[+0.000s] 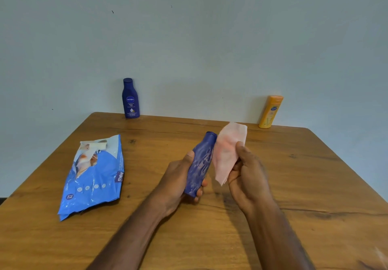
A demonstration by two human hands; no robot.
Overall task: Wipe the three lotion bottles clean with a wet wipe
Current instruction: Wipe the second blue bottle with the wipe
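Note:
My left hand (178, 180) grips a dark blue lotion bottle (201, 162) above the middle of the table, tilted with its cap pointing away from me. Pale smears cover the bottle's side. My right hand (248, 175) pinches a pinkish wet wipe (227, 154) just to the right of that bottle, close to its side. A second dark blue bottle (130, 98) stands upright at the table's far edge on the left. An orange-yellow bottle (270, 111) stands at the far edge on the right, against the wall.
A blue pack of wet wipes (94, 177) lies flat on the left part of the wooden table (294, 196), its flap open. A pale wall rises right behind the table's far edge.

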